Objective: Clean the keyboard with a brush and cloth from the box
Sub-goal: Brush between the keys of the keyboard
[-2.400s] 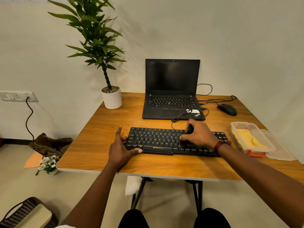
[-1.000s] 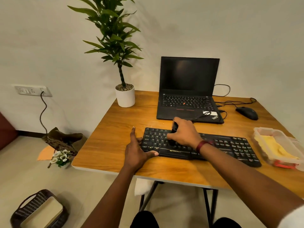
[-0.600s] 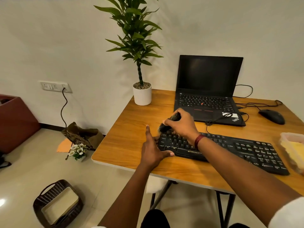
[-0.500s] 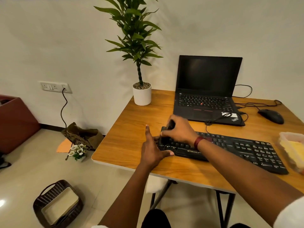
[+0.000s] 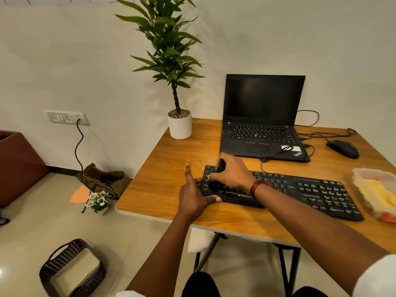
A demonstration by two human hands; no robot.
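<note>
I log right hand (image 5: 232, 174) gripping the brush (image 5: 220, 165) at the left end of the keyboard (image 5: 300, 189), whose length runs rightward; left hand (image 5: 194, 195) flat, bracing that end.

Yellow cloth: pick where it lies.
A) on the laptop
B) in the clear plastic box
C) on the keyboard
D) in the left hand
B: the yellow cloth lies inside the clear plastic box, to the right of the keyboard.
</note>
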